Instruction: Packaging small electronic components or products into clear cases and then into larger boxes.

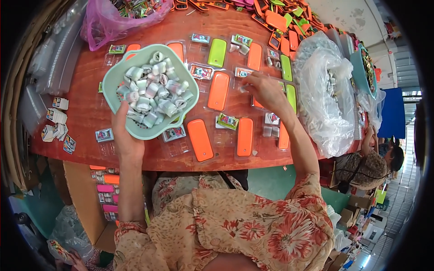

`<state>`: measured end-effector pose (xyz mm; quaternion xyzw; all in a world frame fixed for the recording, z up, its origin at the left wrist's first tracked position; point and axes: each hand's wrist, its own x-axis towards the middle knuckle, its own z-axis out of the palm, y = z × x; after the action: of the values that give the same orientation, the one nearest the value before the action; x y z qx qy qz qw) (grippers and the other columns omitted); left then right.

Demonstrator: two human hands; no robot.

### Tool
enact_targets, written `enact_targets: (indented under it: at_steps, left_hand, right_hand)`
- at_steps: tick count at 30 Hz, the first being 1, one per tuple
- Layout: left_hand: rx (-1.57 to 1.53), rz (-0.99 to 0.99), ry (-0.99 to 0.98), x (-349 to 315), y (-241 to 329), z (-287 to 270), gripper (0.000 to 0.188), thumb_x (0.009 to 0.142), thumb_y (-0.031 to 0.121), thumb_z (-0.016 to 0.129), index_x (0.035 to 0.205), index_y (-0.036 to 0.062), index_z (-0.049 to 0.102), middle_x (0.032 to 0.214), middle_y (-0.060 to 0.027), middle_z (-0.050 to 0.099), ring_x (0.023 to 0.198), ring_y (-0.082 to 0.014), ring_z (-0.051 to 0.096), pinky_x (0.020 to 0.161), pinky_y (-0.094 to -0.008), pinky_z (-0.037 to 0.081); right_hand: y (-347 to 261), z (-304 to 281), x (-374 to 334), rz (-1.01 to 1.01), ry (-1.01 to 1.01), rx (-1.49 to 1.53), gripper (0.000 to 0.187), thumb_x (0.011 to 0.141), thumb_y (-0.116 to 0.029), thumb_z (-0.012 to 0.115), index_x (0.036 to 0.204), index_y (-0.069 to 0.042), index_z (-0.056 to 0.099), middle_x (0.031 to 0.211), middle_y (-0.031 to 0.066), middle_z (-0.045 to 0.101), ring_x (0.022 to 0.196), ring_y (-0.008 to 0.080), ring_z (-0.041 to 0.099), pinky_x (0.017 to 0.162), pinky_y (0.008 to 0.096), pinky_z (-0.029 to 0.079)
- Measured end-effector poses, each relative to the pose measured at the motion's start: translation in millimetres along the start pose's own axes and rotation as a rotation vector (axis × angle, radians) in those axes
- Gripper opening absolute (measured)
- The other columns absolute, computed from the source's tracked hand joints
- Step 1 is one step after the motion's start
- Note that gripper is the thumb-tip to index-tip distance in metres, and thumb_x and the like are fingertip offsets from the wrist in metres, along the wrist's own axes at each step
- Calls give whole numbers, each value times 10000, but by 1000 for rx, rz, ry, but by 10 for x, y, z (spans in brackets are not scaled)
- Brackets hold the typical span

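Note:
My left hand [129, 137] grips a pale green plastic basket [106, 86] by its near left side, thumb over the rim. Many small whitish rolled pieces [153, 92] fill the basket, which is held above the table. My right hand [267, 92] reaches over a clear plastic tray right of centre, fingertips pinched together. Whatever is between those fingertips is too small to make out. Around the hands lie clear trays with orange cases [219, 91], green cases [217, 53] and small printed packets [227, 121]. Some trays on the right hold whitish rolls [271, 131].
Orange and green cases [276, 21] are heaped at the far right. A clear plastic bag [323, 90] lies right, a pink bag [97, 27] far left. Small cards [56, 116] sit at the left edge. Below stands a cardboard box [81, 194]. Another person [366, 167] sits right.

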<state>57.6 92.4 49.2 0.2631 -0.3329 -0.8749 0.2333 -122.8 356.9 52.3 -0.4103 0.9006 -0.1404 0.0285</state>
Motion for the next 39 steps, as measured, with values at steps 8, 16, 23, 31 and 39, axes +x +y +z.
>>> enact_targets:
  at_steps: [8,16,23,31,39]
  left_hand:
    - [55,-6,-35,-84,-50,19,419,851,217,441,1210,12,371,1186,-89,459,1078,-200,458,919,-346,358]
    - [-15,9,-67,-24,-169,86,391,798,141,520,1155,22,415,1084,-62,494,982,-148,495,835,-297,394]
    - [49,90,-87,-73,-243,153,415,775,119,554,1140,6,393,1056,-95,496,936,-163,517,797,-293,426]
    - [29,140,-8,-6,-398,204,491,750,141,598,1170,12,378,1065,-78,470,959,-132,456,816,-263,373]
    - [-43,109,45,6,36,-262,386,846,205,435,1183,20,410,1126,-77,503,1026,-180,492,894,-329,375]
  right_hand:
    - [-2,178,145,-18,29,-85,153,729,-133,560,869,-79,587,838,92,560,755,299,558,600,387,445]
    - [-33,213,-2,250,159,-66,177,767,-171,557,902,-58,581,872,127,562,794,310,548,645,386,448]
    - [-1045,-246,121,-202,130,191,260,708,-156,625,940,-62,556,798,105,568,690,287,560,549,375,444]
    - [-1262,-33,381,-54,-304,515,256,739,-107,599,977,-78,509,832,49,553,717,188,557,560,324,441]
    - [-803,14,762,448,19,1625,184,830,-299,519,892,-126,512,661,-34,494,466,49,370,388,180,251]
